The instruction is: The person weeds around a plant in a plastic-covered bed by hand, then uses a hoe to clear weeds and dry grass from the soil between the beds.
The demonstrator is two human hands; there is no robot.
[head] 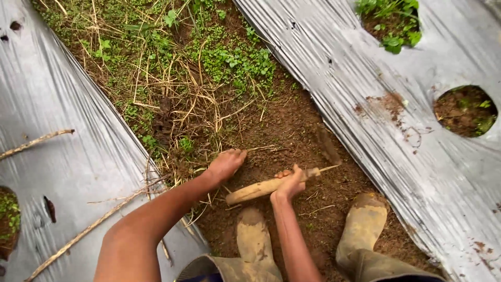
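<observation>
Between two runs of silver plastic mulch sheeting we found a furrow of bare brown soil, open to the outdoors. Green weeds and dry straw covered the far end of the furrow. The sheet on the right carried two round planting holes: one showed soil and small shoots, the other held leafy growth. Loose earth was scattered on that sheet near the holes. Thin dry sticks lay across the left sheet.

We noted two muddy rubber boots planted on the soil at the near edge of the view.

We recorded the right hand closed around a wooden-handled hand tool, gripping it towards the blade end. The handle lay almost level, its free end pointing left. The blade was blurred and sat at the soil just beyond the hand.

We recorded the left hand just left of the tool and apart from it, fingers curled down onto the soil at the edge of the straw. We could not tell whether it held anything.
</observation>
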